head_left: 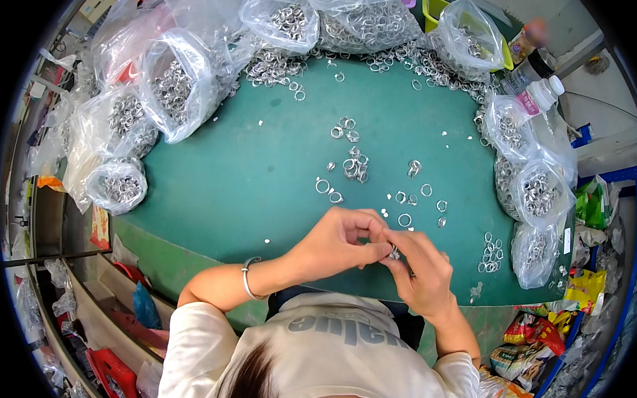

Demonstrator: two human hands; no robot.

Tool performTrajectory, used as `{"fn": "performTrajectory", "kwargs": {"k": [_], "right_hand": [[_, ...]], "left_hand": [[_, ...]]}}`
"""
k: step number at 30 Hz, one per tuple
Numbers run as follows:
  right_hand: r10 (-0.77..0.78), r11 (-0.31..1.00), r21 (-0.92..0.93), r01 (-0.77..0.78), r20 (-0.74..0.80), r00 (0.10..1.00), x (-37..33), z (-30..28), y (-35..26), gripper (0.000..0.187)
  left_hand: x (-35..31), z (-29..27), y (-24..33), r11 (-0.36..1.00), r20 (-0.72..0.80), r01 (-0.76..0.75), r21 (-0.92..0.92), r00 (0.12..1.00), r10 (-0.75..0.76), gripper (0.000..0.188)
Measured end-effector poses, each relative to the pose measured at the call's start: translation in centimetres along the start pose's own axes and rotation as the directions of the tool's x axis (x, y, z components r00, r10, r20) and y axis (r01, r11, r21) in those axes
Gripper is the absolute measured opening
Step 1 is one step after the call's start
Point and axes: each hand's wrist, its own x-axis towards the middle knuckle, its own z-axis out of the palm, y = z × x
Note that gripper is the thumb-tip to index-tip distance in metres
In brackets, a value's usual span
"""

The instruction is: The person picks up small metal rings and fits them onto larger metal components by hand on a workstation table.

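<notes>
My left hand (pixel 337 240) and my right hand (pixel 425 269) meet over the front part of the green tabletop. Both are closed, with thumbs and fingertips pinching a small silvery ring (pixel 394 253) between them; the fingers hide most of it. Just beyond my hands lie loose silvery rings, among them a plain one (pixel 404 220) close to the right fingers. A small heap of rings (pixel 356 164) sits farther up the middle, and a flat cluster (pixel 490 252) lies to the right of my right hand. Tiny white bits (pixel 385 212) are scattered near the fingertips.
Clear plastic bags full of rings line the table's left (pixel 174 85), far (pixel 368 25) and right (pixel 539 195) edges. Loose rings (pixel 272 66) spill along the back. A yellow-green bin (pixel 435 11) and a white-capped bottle (pixel 541 95) stand far right. Shelving flanks both sides.
</notes>
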Motion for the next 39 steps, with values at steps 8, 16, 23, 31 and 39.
{"fn": "performTrajectory", "kwargs": {"k": [8, 16, 23, 31, 39], "right_hand": [[-0.094, 0.996, -0.005, 0.094, 0.005, 0.996, -0.9, 0.0, 0.1, 0.038], [0.305, 0.892, 0.297, -0.340, 0.158, 0.939, -0.7, -1.3, -0.5, 0.038], [0.315, 0.908, 0.262, -0.328, 0.092, 0.945, -1.1, -0.5, -1.0, 0.027], [0.254, 0.897, 0.350, -0.269, 0.088, 0.963, -1.7, -0.4, -0.7, 0.033], [0.111, 0.969, 0.210, -0.129, 0.098, 0.989, -0.6, -1.2, -0.2, 0.031]], "left_hand": [[-1.6, 0.7, -1.1, 0.973, -0.018, -0.208, 0.103, 0.977, 0.211, 0.004], [-1.3, 1.4, -1.8, 0.903, -0.100, -0.364, 0.228, 0.914, 0.393, 0.017], [-1.5, 1.9, -2.1, 0.439, 0.081, -0.517, 0.735, 0.710, 0.700, 0.027], [-2.0, 1.3, -0.5, 0.793, 0.006, -0.366, 0.487, 0.910, 0.416, 0.025], [-1.7, 0.7, 0.7, 0.980, 0.085, 0.138, -0.146, 0.988, -0.126, 0.014]]}}
